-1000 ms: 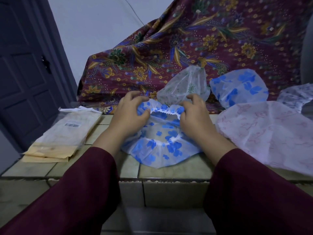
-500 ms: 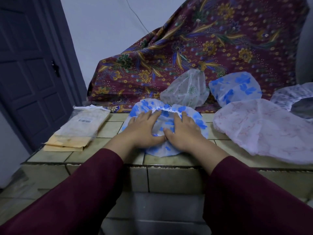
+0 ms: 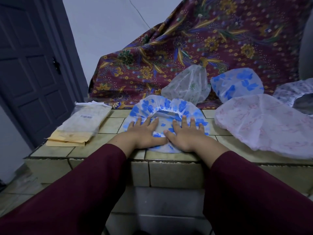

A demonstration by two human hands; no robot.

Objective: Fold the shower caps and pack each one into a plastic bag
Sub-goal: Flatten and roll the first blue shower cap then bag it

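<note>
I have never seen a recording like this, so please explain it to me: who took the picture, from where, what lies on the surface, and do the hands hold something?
No machine is here. A person wears a camera on the head, looking forward and down, so you see their own arms in dark red sleeves. The left hand and right hand lie flat, fingers straight, pressing a blue-flowered shower cap onto the tiled counter. Nothing is gripped. To the left lies a stack of plastic bags. To the right lies a pink-patterned cap; behind are a green-patterned cap and another blue cap, against a flowered cloth.
</note>
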